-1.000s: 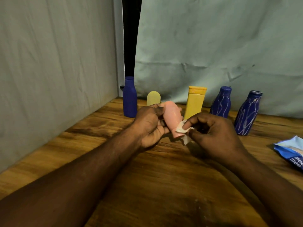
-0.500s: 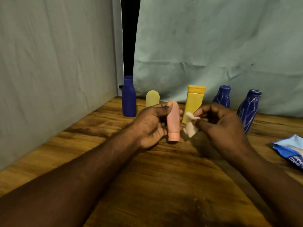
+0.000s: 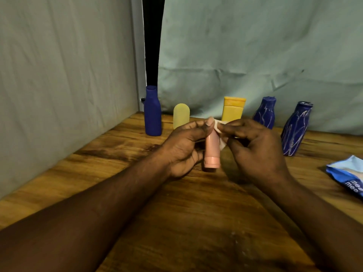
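Now that your right grip (image 3: 257,152) has slid its pinched wipe (image 3: 217,126) up the pink tube (image 3: 212,147) grasped by your left grip (image 3: 182,148), wiping seems nearly done.

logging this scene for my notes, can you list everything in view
pink tube: 1, pink, centre, cap down
wipe: 1, white, against tube's top
plain bottle: 1, dark blue, back left
rounded container: 1, pale yellow, beside plain bottle
flip-top bottle: 1, yellow, back centre
streaked bottles: 2, blue with white lines, back right
packet: 1, blue, right edge
table: 1, brown wood, under everything
hands: 2, left hand grips tube, right hand pinches wipe
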